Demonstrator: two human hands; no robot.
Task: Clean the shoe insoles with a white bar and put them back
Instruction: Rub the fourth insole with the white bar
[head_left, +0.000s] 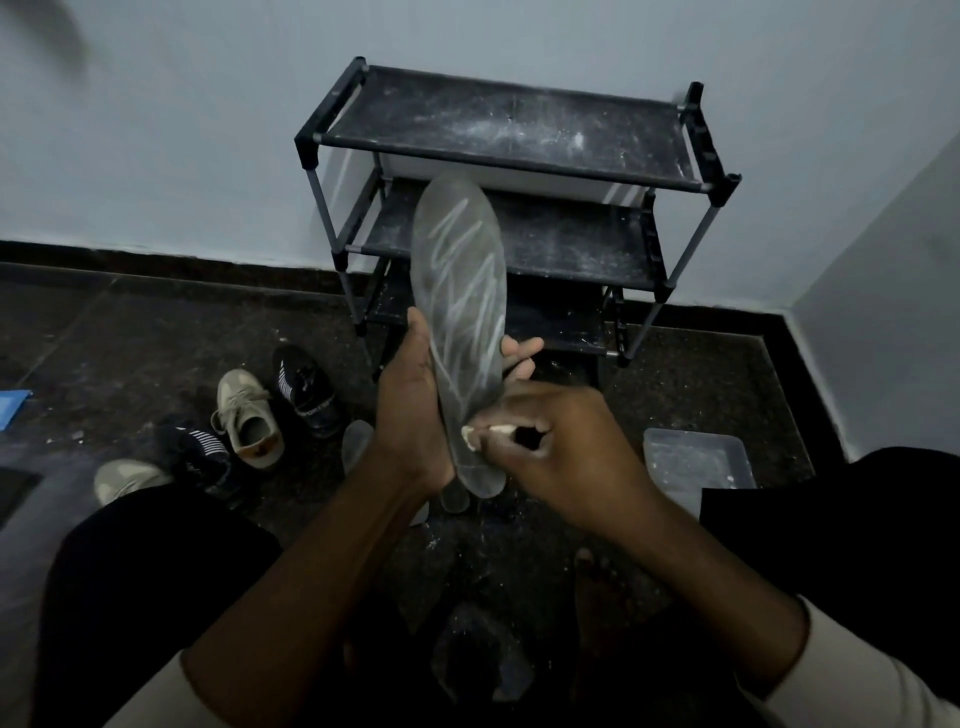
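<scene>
I hold a grey insole (460, 270) upright in front of me, toe end up, streaked with white zigzag marks. My left hand (415, 405) grips its lower half from the left, with fingertips showing on the right edge. My right hand (550, 441) is closed on a small white bar (480, 434), whose tip presses against the insole near the heel. Another grey insole (357, 441) lies on the floor behind my left wrist, and a further one (478, 660) lies between my knees.
A black three-tier shoe rack (498, 130) dusted with white stands against the wall. Two beige shoes (249, 415) and two black striped shoes (306, 387) sit on the dark floor at left. A clear plastic tray (696, 462) lies at right. My bare foot (597, 582) rests below.
</scene>
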